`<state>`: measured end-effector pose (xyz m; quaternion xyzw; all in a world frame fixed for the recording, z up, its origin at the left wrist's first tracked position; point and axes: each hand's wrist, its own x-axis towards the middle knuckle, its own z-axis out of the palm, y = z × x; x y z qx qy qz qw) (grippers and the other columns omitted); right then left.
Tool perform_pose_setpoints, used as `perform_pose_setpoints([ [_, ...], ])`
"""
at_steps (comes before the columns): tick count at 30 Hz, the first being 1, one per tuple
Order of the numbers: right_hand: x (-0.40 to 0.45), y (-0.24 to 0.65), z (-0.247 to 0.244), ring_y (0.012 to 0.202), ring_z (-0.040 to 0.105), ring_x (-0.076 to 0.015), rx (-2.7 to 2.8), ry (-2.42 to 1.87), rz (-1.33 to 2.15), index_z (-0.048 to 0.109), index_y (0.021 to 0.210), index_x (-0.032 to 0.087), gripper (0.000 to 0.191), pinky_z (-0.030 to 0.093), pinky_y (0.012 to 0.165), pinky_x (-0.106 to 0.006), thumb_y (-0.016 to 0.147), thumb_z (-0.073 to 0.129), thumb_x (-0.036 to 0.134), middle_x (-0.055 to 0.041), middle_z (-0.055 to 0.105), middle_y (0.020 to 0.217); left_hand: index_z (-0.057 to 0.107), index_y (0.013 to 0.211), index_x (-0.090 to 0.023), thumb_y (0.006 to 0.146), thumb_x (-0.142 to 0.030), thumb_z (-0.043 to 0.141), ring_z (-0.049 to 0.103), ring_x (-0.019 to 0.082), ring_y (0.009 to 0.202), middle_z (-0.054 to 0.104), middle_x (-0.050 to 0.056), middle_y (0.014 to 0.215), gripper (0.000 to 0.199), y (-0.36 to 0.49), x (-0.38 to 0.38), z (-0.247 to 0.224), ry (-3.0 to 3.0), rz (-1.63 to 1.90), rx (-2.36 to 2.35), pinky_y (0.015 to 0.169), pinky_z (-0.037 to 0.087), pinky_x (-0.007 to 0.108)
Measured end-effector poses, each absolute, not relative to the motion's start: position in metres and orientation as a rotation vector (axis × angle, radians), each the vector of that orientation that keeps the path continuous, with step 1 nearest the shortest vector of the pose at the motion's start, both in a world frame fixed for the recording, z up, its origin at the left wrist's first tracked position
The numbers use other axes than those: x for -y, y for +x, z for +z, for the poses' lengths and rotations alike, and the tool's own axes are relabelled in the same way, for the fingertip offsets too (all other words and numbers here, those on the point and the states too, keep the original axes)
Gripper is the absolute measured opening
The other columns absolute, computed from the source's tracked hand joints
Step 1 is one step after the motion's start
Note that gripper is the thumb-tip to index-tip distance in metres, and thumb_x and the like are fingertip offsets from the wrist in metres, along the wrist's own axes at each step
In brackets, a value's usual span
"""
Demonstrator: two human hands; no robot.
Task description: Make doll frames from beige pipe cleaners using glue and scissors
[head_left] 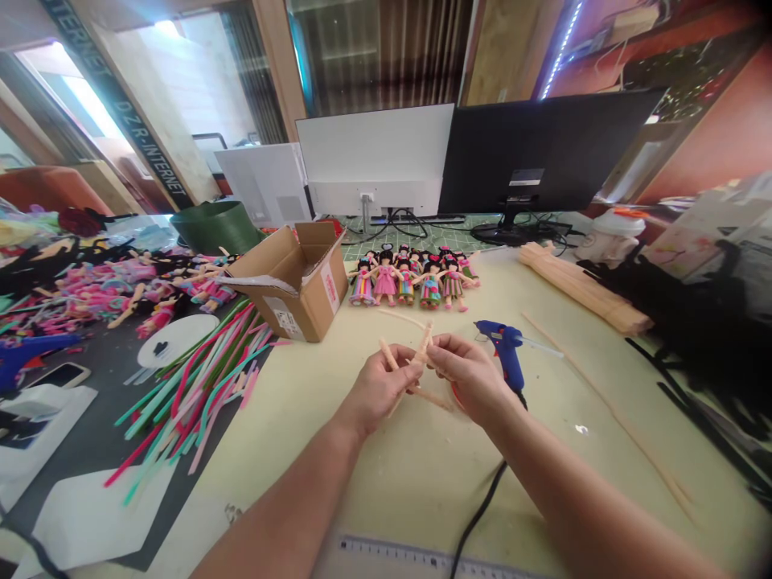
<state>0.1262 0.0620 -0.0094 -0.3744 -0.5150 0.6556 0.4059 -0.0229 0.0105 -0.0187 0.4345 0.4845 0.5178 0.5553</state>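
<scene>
Near the middle of the table, my left hand point(381, 388) is closed on a piece made of beige fuzzy stems point(389, 355), with ends sticking out above and below the fingers. My right hand point(467, 371) pinches the upper part of the same piece, close beside the left fingertips. A blue glue gun point(507, 354) lies just right of my right hand, its cord running under that forearm. Behind the hands, small dolls point(386, 280) in colourful dresses lie in rows. A loose beige stem point(603, 398) stretches across the table's right side.
An open cardboard box point(295, 289) stands left of the dolls. Coloured stems point(193, 394) and a pile of dolls point(121, 281) cover the left. A beige bundle point(582, 288) and black stems point(712, 322) lie right. A ruler point(422, 556) lies in front, monitors point(552, 153) behind.
</scene>
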Motion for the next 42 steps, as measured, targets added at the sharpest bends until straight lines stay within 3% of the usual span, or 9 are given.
perform_pose_setpoints([
  [4, -0.067, 0.128, -0.013, 0.049, 0.031, -0.0077, 1.305, -0.987, 1.757, 0.061, 0.072, 0.017, 0.021, 0.022, 0.05, -0.026, 0.067, 0.071, 0.035, 0.0043, 0.047, 0.056, 0.066, 0.088, -0.014, 0.077, -0.034, 0.066, 0.055, 0.014, 0.071, 0.062, 0.003, 0.076, 0.023, -0.025, -0.01, -0.017, 1.223, 1.158, -1.209, 0.068, 0.044, 0.027],
  [8, -0.071, 0.13, -0.018, 0.049, 0.03, -0.0069, 1.264, -0.935, 1.894, 0.062, 0.073, 0.016, 0.022, 0.019, 0.048, -0.025, 0.064, 0.074, 0.031, 0.0033, 0.049, 0.06, 0.068, 0.089, -0.014, 0.078, -0.034, 0.064, 0.057, 0.019, 0.086, 0.066, 0.007, 0.091, 0.023, -0.025, -0.01, -0.014, 1.343, 1.118, -1.178, 0.075, 0.044, 0.03],
  [14, -0.066, 0.129, -0.016, 0.054, 0.041, -0.0093, 1.224, -0.865, 1.835, 0.059, 0.075, 0.017, 0.018, 0.03, 0.054, -0.024, 0.071, 0.07, 0.031, 0.002, 0.053, 0.062, 0.064, 0.084, -0.014, 0.078, -0.036, 0.063, 0.052, 0.014, 0.07, 0.06, 0.003, 0.074, 0.023, -0.023, -0.01, -0.02, 1.211, 1.164, -1.224, 0.067, 0.041, 0.027],
  [19, -0.058, 0.123, -0.012, 0.066, 0.052, -0.0131, 1.263, -0.838, 1.612, 0.058, 0.078, 0.019, 0.018, 0.04, 0.066, -0.027, 0.073, 0.069, 0.032, 0.0007, 0.058, 0.072, 0.057, 0.076, -0.014, 0.076, -0.034, 0.064, 0.047, 0.011, 0.061, 0.052, -0.001, 0.063, 0.021, -0.022, -0.01, -0.022, 1.012, 1.195, -1.153, 0.062, 0.037, 0.025],
  [26, -0.061, 0.121, -0.022, 0.064, 0.049, -0.0133, 1.47, -0.862, 1.285, 0.06, 0.075, 0.022, 0.011, 0.039, 0.063, -0.028, 0.074, 0.068, 0.028, 0.0021, 0.056, 0.069, 0.055, 0.071, -0.015, 0.071, -0.032, 0.067, 0.045, 0.01, 0.058, 0.049, -0.002, 0.061, 0.021, -0.023, -0.011, -0.017, 0.951, 1.181, -1.17, 0.059, 0.035, 0.025],
  [32, -0.059, 0.119, -0.023, 0.063, 0.051, -0.0134, 1.406, -0.879, 1.329, 0.059, 0.077, 0.021, 0.013, 0.04, 0.06, -0.027, 0.074, 0.067, 0.031, 0.0012, 0.057, 0.07, 0.051, 0.068, -0.016, 0.07, -0.031, 0.065, 0.042, 0.009, 0.055, 0.047, -0.003, 0.058, 0.021, -0.022, -0.011, -0.016, 0.9, 1.193, -1.154, 0.056, 0.034, 0.025],
  [38, -0.054, 0.125, -0.016, 0.061, 0.051, -0.0149, 1.882, -1.007, 0.722, 0.061, 0.076, 0.024, 0.006, 0.037, 0.059, -0.028, 0.08, 0.061, 0.027, 0.0008, 0.061, 0.069, 0.055, 0.068, -0.016, 0.067, -0.028, 0.065, 0.042, 0.01, 0.056, 0.046, -0.003, 0.058, 0.016, -0.024, -0.01, -0.012, 0.95, 1.154, -1.283, 0.056, 0.034, 0.025],
  [42, -0.053, 0.128, -0.011, 0.069, 0.056, -0.0176, 2.093, -0.9, 0.55, 0.061, 0.078, 0.024, 0.008, 0.04, 0.064, -0.03, 0.085, 0.056, 0.023, -0.0022, 0.063, 0.077, 0.063, 0.072, -0.015, 0.068, -0.03, 0.064, 0.041, 0.011, 0.058, 0.047, -0.003, 0.059, 0.015, -0.026, -0.01, -0.013, 1.033, 1.153, -1.333, 0.057, 0.032, 0.025],
])
